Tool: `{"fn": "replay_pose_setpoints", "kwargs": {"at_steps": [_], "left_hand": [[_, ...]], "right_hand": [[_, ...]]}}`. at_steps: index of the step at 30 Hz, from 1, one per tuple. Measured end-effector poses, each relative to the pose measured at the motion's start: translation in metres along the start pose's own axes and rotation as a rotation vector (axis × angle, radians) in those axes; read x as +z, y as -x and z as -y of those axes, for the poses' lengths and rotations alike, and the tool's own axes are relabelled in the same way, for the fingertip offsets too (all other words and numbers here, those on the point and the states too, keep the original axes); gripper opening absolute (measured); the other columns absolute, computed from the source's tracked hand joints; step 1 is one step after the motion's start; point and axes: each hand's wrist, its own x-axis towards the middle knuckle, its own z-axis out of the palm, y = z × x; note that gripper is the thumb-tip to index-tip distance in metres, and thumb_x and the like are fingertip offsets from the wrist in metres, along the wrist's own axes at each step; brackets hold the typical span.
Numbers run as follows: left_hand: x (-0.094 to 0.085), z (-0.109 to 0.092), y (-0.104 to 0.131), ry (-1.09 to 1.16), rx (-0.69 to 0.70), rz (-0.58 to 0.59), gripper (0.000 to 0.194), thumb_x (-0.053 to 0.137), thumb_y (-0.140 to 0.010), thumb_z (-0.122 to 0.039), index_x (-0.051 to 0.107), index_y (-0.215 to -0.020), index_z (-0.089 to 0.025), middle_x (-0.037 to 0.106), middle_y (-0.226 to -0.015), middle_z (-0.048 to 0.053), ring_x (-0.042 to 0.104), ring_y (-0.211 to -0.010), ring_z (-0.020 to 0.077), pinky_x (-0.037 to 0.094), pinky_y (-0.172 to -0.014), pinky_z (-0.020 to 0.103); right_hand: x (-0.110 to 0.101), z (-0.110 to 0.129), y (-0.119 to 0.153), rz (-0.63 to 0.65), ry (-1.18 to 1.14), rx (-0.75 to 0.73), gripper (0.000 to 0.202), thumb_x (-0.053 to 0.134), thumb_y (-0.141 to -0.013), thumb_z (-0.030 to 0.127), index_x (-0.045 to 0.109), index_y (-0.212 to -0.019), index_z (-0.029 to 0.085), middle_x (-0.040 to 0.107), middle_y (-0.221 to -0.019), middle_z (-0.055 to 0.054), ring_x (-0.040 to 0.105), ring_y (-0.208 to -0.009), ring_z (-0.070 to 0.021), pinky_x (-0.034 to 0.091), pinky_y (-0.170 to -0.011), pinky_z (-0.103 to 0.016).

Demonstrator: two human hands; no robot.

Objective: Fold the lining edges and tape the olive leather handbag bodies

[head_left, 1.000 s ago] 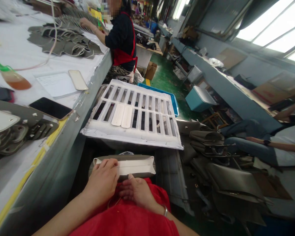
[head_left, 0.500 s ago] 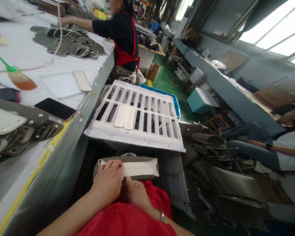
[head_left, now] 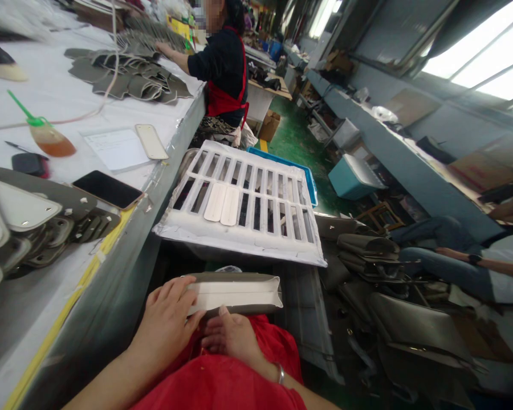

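A dark grey piece with a white inner side [head_left: 239,293] lies above my red apron, low in the middle. My left hand [head_left: 171,313] grips its left end, fingers over the top edge and thumb at the lower edge. Below its near edge is my right hand [head_left: 233,336], its thumb against the piece and its fingers curled under. Beyond them stands a white slatted rack [head_left: 256,242] with two cream rounded strips [head_left: 221,204] side by side on it.
The white table [head_left: 123,117] at left bears a phone [head_left: 108,189], a glue bottle [head_left: 51,139], paper, and grey pieces. A person in a red apron [head_left: 226,74] works at its far end. Grey bags [head_left: 410,324] lie at right, near a seated person.
My left hand has slid left along the piece towards its end. The right hand's fingers show more. The person's arm at the far table has moved right.
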Motion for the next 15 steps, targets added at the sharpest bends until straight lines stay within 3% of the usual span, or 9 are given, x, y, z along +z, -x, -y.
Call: {"fn": "replay_pose_setpoints", "kwargs": {"at_steps": [7,15], "left_hand": [[0.002,0.018,0.006,0.107,0.053,-0.059,0.022,0.044,-0.084,-0.024,0.058,-0.070,-0.017,0.033,-0.135,0.009,0.027,-0.125,0.0283,0.035,-0.096,0.048],[0.013,0.022,0.006,0.152,0.051,-0.066,0.024,0.039,-0.087,-0.021,0.053,-0.068,-0.014,0.039,-0.129,0.012,0.028,-0.124,0.0258,0.036,-0.101,0.045]], "right_hand": [[0.013,0.008,0.008,-0.021,0.028,0.033,0.054,0.047,-0.079,0.058,0.057,-0.073,0.005,0.064,-0.069,-0.013,0.059,-0.048,-0.0137,0.039,-0.046,-0.022],[0.027,0.002,0.000,-0.002,0.050,0.034,0.054,0.046,-0.080,0.058,0.058,-0.074,0.006,0.063,-0.066,-0.012,0.058,-0.048,-0.0132,0.041,-0.045,-0.022]]}}
